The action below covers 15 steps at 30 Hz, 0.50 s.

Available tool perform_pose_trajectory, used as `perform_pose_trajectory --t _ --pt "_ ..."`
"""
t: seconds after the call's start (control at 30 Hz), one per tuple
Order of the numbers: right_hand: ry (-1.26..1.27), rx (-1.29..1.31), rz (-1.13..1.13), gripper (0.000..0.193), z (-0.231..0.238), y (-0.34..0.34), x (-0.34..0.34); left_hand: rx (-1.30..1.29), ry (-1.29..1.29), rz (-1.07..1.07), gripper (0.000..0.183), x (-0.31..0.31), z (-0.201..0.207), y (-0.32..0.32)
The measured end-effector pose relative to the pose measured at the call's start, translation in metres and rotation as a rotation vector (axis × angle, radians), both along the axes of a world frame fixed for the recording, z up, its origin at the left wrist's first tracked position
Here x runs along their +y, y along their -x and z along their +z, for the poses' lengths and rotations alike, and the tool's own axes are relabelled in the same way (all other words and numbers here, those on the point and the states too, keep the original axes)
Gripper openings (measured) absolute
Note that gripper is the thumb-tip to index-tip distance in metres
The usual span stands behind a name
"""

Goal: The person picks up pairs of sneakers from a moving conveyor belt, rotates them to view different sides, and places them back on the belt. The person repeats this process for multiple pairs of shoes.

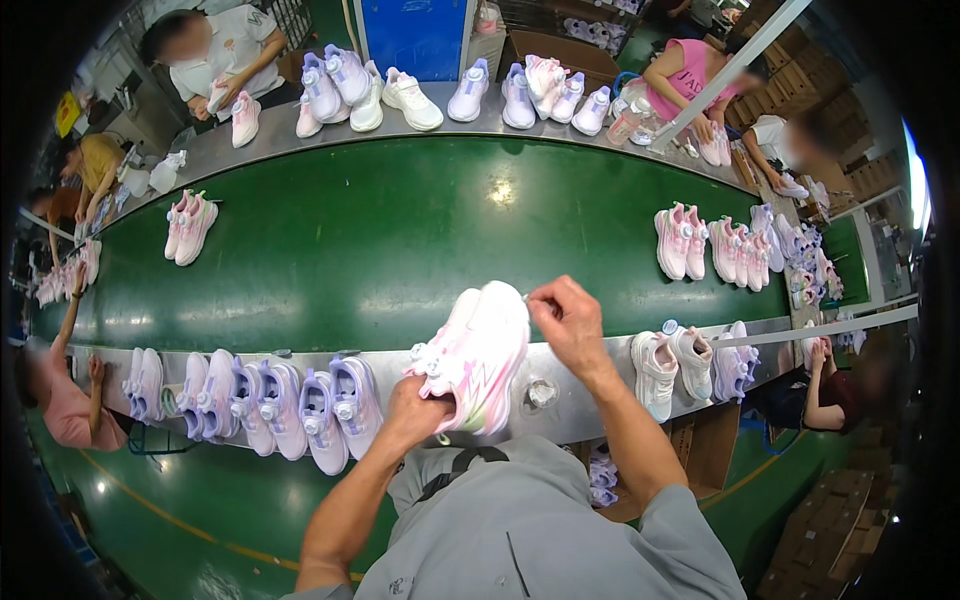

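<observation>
My left hand grips a pair of white and pink sneakers above the near metal ledge, its fingers at the shoe openings and partly hidden by them. The two shoes lie side by side, toes tilted up and away from me. Beside the right shoe's toe is my right hand, fingers curled in a pinch. Whatever sits between those fingertips is too small to make out. Left of my left hand stand lavender sneakers in a row.
A green conveyor belt runs across, carrying pink sneakers at left and more pairs at right. White sneakers stand on the ledge at right, near a small clear item. Co-workers handle shoes along the far metal ledge.
</observation>
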State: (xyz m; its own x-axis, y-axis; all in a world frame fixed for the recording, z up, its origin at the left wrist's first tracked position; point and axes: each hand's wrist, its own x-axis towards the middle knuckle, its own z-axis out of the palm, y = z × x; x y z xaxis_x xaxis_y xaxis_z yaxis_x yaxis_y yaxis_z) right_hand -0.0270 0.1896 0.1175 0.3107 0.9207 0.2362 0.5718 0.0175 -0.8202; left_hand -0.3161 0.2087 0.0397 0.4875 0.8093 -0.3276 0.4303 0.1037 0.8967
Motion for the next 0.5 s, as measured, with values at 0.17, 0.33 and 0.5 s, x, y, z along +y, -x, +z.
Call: perform_pose_trajectory --t 0.17,0.33,0.5 --pt "0.007 0.401 -0.048 0.005 0.009 -0.027 -0.009 0.404 -0.792 -0.403 0.029 0.037 0.088 0.007" --pt "0.011 0.167 0.104 0.010 0.060 -0.007 -0.016 0.437 -1.300 -0.609 0.029 0.054 0.115 0.011" --pt "-0.119 -0.002 0.336 0.012 0.065 0.027 -0.002 0.344 -1.495 -0.812 0.022 0.055 0.122 0.014"
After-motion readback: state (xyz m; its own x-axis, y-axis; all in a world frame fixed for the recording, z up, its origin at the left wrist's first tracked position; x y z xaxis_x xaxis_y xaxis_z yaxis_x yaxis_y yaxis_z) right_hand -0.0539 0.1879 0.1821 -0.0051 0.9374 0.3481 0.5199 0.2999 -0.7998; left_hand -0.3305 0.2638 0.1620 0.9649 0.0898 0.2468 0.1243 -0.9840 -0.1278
